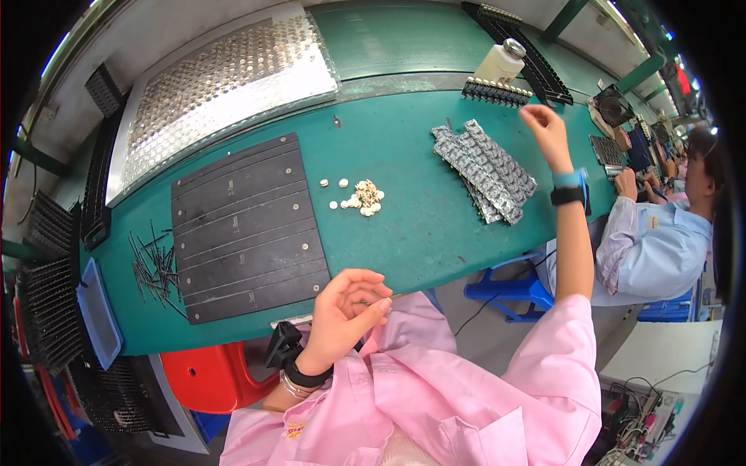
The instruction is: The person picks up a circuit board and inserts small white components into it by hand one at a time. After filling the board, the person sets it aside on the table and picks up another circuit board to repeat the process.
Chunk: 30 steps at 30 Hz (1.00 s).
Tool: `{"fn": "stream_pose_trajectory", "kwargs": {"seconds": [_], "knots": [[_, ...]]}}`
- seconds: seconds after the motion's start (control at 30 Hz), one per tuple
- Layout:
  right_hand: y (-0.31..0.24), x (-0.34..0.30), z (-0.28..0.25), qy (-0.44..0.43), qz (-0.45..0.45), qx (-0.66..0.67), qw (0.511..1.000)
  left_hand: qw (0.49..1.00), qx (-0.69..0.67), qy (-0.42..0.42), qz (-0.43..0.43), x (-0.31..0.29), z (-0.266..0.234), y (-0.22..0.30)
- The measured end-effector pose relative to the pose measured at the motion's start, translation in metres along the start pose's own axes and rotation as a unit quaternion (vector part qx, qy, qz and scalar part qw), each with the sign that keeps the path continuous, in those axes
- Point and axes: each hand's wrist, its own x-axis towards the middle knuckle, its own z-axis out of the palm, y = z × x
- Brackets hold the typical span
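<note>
My left hand (350, 311) is at the table's front edge, by the corner of a black slotted plate (245, 225). Its fingers are loosely curved and apart from the thumb, with nothing visible in them. Raised over the right side of the table, my right hand (549, 138) is slightly blurred, its fingers bent together; whether they hold anything is hidden. Nearest to it are a black strip with a row of small metal parts (497, 92) and several silvery-grey segmented strips (486, 171) lying crosswise. Between the plate and these strips lies a small pile of cream-coloured round pieces (367, 198).
Thin black rods (155, 268) lie scattered left of the plate. A large board studded with small metallic parts (233, 85) stands behind it. At the back right is a bottle with a metal cap (501, 60). A co-worker in light blue (660, 241) sits to the right, near a blue stool (509, 291).
</note>
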Motion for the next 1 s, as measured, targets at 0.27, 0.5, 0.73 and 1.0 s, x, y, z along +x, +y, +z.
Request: {"fn": "stream_pose_trajectory", "kwargs": {"seconds": [0.27,0.5,0.73,1.0], "knots": [[-0.098,-0.105,0.028,-0.123,-0.125,-0.255,0.951,1.000,-0.015,-0.022,0.008,-0.006,-0.003,0.000],[-0.104,-0.117,0.036,-0.095,-0.139,-0.244,0.955,0.998,-0.039,-0.036,0.021,-0.025,-0.006,-0.001],[-0.166,-0.159,0.041,-0.115,-0.050,-0.023,0.992,0.996,-0.023,-0.042,0.072,-0.034,-0.001,-0.004],[-0.237,-0.225,0.091,-0.213,-0.136,0.090,0.963,0.972,-0.195,0.078,0.108,-0.042,-0.001,0.001]]}}
